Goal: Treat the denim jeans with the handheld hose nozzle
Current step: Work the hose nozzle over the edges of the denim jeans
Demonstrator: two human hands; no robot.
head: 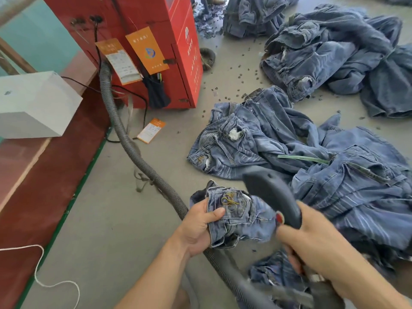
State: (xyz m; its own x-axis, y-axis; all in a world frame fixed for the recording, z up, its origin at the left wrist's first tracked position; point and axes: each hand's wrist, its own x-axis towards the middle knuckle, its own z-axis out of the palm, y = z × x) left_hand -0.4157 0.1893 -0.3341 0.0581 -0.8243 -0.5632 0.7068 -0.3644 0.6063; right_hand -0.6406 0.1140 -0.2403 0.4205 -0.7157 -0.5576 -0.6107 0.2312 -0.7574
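Here, on a factory floor (124, 230) strewn with denim, a worker lifts a bunched pair of jeans (238, 217) in the left hand (196, 228), thumb and fingers clamped on the waistband fabric beside an embroidered back pocket, while the right hand (312, 239) is wrapped round the grip of a dark handheld nozzle (272, 195) whose head hovers just above the cloth. The ribbed grey hose (124, 139) runs from a red machine (142, 41) at the far left of the floor, curves across the concrete and passes under the left wrist. The step appears to be a pass of the nozzle over the pocket area; it would likely go best with the fabric pulled taut and flat by the left hand and the nozzle head kept close and square to the denim, clear of the holding thumb. Room is tight to the right, where heaped jeans (347, 188) lie just beside the work and further piles (330, 52) crowd the far right of the floor; bare concrete opens to the left, bounded by a dark red platform (51, 175) with a green edge. The hose underfoot could snag.
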